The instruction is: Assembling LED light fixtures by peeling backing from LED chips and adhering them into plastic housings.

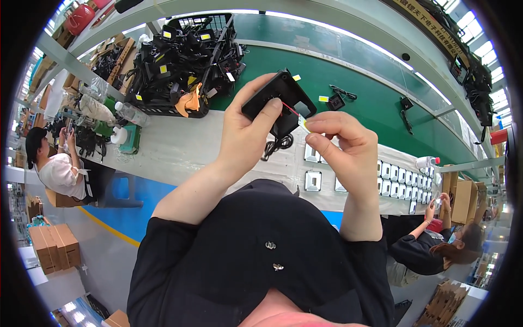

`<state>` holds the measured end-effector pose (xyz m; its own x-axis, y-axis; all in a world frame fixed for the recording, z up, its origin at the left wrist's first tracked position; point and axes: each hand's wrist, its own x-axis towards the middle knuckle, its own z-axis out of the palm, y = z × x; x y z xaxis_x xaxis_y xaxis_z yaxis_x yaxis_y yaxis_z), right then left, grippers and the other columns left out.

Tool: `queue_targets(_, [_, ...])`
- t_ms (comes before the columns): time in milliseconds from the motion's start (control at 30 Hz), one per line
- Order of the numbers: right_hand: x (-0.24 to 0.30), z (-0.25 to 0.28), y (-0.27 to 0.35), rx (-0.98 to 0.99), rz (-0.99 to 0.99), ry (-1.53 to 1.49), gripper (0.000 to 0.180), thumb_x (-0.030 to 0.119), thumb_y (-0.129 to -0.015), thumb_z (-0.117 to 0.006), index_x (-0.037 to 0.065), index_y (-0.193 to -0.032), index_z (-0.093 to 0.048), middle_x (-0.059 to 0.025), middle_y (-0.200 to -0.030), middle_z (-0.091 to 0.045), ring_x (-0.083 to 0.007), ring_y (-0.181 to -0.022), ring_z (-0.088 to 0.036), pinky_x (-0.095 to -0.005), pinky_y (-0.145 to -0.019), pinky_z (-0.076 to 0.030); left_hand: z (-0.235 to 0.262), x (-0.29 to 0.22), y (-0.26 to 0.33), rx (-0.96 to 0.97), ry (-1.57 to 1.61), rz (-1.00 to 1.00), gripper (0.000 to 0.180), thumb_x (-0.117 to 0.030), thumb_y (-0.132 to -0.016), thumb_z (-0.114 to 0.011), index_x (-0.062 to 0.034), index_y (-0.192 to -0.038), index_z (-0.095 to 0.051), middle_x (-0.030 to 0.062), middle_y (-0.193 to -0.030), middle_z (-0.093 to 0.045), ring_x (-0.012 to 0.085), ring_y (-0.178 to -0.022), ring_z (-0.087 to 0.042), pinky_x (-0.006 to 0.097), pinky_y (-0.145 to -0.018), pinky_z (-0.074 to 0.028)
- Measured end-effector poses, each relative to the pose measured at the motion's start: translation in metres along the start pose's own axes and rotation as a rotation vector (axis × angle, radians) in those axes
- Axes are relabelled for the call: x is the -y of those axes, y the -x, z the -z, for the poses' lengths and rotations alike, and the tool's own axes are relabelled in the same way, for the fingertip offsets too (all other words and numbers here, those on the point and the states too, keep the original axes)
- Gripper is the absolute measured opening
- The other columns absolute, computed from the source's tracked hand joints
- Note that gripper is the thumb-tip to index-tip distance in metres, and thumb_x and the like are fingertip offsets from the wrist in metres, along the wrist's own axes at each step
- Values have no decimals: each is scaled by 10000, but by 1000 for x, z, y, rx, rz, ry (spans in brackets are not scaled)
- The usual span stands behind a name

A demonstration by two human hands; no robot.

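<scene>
My left hand point(251, 122) grips a flat black plastic housing point(283, 90) in front of me, with the thumb laid across its face. A thin red wire point(290, 109) runs from near that thumb toward a small flat white-and-yellow piece point(303, 124). My right hand point(342, 143) pinches this piece between thumb and fingertips, at the housing's lower right edge. Below the housing hangs a coiled black cable point(279, 144). Part of the housing is hidden behind my left fingers.
A black crate point(204, 106) piled with cabled black units stands back left. A cabled black box point(335, 101) lies on the green surface point(376, 103). Rows of square white-centred frames point(312, 181) cover the right side. One person point(60, 169) works at left, another point(430, 245) at right.
</scene>
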<state>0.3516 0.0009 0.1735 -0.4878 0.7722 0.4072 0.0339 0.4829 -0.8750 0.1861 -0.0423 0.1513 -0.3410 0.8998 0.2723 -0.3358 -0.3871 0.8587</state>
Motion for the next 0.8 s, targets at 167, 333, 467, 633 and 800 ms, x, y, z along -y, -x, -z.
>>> queue_targets(167, [-7,-7,-1,-15,-244,-604,104,-43,-735,-690,-33,-837,-671,-96,-936,-640,-124,-803,-594,-237,-711,-472,-1,2,-2,-27,-115,-118,260,-52,-890,-560,1,-1142,-531,52,-1037,-582,85,-905,-554,221,-779,-460])
queue_targets(333, [-7,-29,-5,-199,184,-32,180,-60,-687,-714,6,-853,-694,-94,-915,-635,-147,-804,-604,-239,-682,-485,0,10,-5,3,-443,-236,224,-5,-860,-555,-14,-1084,-563,74,-1036,-564,165,-958,-548,263,-837,-430])
queue_targets(467, [-5,-32,-11,-190,392,218,237,-85,-663,-724,9,-876,-685,-105,-934,-622,-175,-840,-606,-255,-691,-504,10,-2,0,138,-226,-110,357,1,-816,-478,-10,-1170,-524,108,-1144,-514,200,-1062,-495,293,-924,-379])
queue_targets(633, [-7,-35,-14,-218,511,272,269,-68,-646,-742,28,-892,-691,-106,-936,-631,-193,-823,-603,-260,-663,-504,17,-19,6,338,-181,12,590,-26,-810,-434,38,-1374,-272,186,-1412,-321,262,-1284,-363,378,-1052,-296])
queue_targets(800, [-9,-43,-19,-277,661,388,293,-28,-555,-719,23,-842,-686,-95,-902,-630,-234,-752,-588,-299,-615,-466,11,-20,13,298,-93,26,577,-27,-822,-452,37,-1369,-280,159,-1343,-364,223,-1219,-396,337,-1013,-317])
